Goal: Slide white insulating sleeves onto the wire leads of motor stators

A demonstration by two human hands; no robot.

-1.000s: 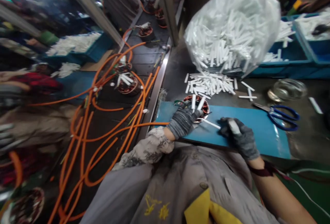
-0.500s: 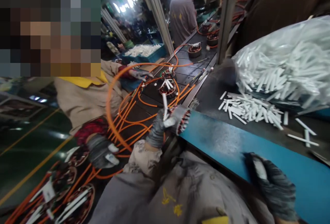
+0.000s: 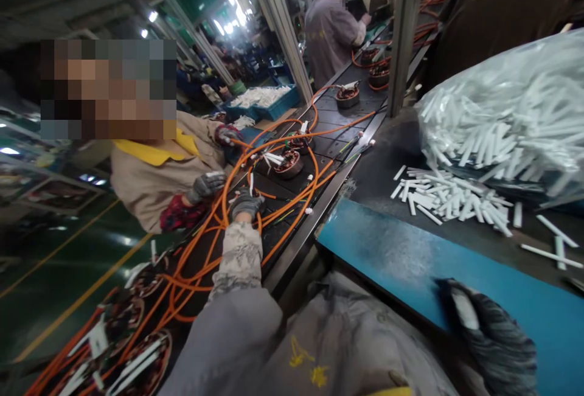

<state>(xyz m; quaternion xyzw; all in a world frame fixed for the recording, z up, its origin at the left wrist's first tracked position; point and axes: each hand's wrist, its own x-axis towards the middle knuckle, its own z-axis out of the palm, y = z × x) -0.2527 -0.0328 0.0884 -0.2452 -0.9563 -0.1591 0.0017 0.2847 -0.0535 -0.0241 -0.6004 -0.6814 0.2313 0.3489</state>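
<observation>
My left hand (image 3: 246, 204), in a grey glove, reaches over the dark conveyor (image 3: 328, 117) among looped orange cables (image 3: 225, 192). Its fingers are curled, and what they grip is hidden; a white tube (image 3: 251, 183) stands up beside them. Just beyond it is a wound copper ring (image 3: 288, 165) with white tubes. Low on the right, my right hand (image 3: 495, 338) is curled at the near edge of a blue board (image 3: 392, 244). A blurred dark shape shows at its fingers, too unclear to name.
Loose white tubes (image 3: 451, 198) lie beyond the board, beside a clear bag of tubes (image 3: 511, 116). Across the conveyor a person's gloved hands (image 3: 207, 186) are near the cables. More wound rings (image 3: 141, 362) sit at lower left. A metal post (image 3: 404, 37) rises behind the conveyor.
My left hand has moved left from the board's edge onto the conveyor; the ring it held there no longer shows at the board. The other person's near hand has moved up and right.
</observation>
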